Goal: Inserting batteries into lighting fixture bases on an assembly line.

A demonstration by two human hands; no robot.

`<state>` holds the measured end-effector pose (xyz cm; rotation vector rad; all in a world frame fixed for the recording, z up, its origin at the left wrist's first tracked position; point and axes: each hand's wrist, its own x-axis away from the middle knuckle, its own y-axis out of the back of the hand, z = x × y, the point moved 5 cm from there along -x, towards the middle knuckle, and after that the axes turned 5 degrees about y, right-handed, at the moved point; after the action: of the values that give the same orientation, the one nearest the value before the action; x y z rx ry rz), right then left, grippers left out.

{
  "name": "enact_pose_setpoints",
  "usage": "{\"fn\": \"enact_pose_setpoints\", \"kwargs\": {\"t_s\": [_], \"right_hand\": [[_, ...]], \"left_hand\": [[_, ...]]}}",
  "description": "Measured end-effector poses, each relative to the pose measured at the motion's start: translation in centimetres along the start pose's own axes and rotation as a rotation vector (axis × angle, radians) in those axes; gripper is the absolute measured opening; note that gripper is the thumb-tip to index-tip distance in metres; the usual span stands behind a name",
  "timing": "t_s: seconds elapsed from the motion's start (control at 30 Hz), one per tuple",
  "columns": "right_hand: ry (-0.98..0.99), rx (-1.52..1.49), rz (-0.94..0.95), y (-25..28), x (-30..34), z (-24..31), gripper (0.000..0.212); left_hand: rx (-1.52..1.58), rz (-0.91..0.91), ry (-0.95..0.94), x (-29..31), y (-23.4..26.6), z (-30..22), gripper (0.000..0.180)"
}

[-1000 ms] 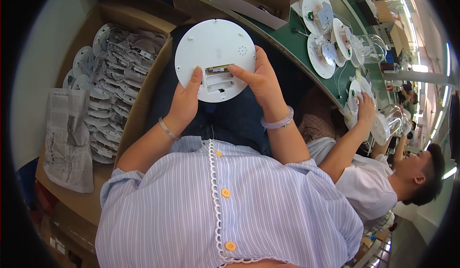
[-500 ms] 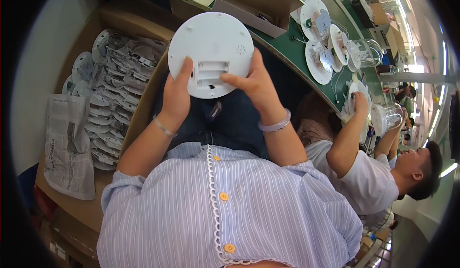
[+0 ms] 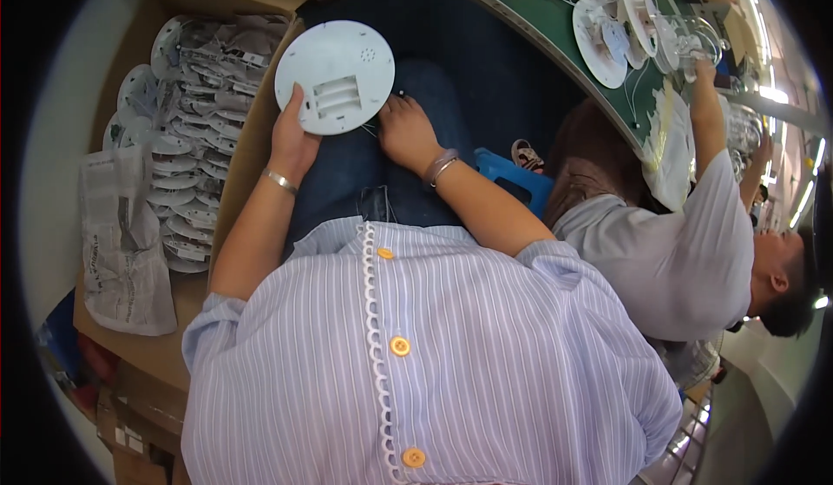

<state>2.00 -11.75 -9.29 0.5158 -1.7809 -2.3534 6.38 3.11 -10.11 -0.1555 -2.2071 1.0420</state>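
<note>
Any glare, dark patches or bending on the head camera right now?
Head view: bright lights glare at the far right; the green bench shows a bowed edge, with deep shadow beside it; the white disc in the left hand is well lit, its slots easy to see.

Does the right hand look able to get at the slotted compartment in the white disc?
Probably yes: the right hand sits close by the white disc, nothing covers the slotted compartment, and the left hand holds the disc.
</note>
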Motion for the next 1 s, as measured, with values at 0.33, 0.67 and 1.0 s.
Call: {"fn": "enact_pose_setpoints", "kwargs": {"t_s": [0.33,0.67,1.0], "right_hand": [[-0.371,-0.547,-0.241,3.8,0.2,-2.7,0.012],[-0.373,-1.245,-0.379,10.6,-0.2,-0.8,0.020],[-0.189,-0.466,-0.269,14.3,-1.6,0.8,0.023]], "left_hand": [[-0.093,-0.037,-0.090,1.5,-0.8,-0.6,0.043],[-0.096,0.025,-0.093,2.9,-5.3,0.2,0.044],[-0.199,0.087,-0.077,3.9,-7.9,1.1,0.043]]}}
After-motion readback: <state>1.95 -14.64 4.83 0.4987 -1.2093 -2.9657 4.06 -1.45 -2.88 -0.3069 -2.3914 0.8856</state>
